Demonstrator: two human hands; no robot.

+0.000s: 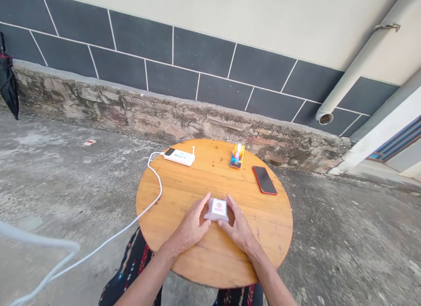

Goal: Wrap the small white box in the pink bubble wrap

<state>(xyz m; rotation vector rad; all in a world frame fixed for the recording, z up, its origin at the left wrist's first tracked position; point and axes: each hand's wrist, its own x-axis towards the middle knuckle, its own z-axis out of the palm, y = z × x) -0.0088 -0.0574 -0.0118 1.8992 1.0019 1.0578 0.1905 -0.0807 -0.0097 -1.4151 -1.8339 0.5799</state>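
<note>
A small white packet with a red mark, wrapped in clear plastic (218,209), rests on the round wooden table (184,187) near its middle. My left hand (192,227) holds the packet from its left side, fingers curled against it. My right hand (237,226) holds it from the right, fingers pressed to its edge. Both hands rest on the tabletop.
A white power strip (179,156) with a white cable (154,183) lies at the table's far left. A small orange and blue object (237,155) and a red phone (265,179) lie at the far right. A drain pipe (355,65) runs down the tiled wall. A folded black umbrella (8,84) hangs at left.
</note>
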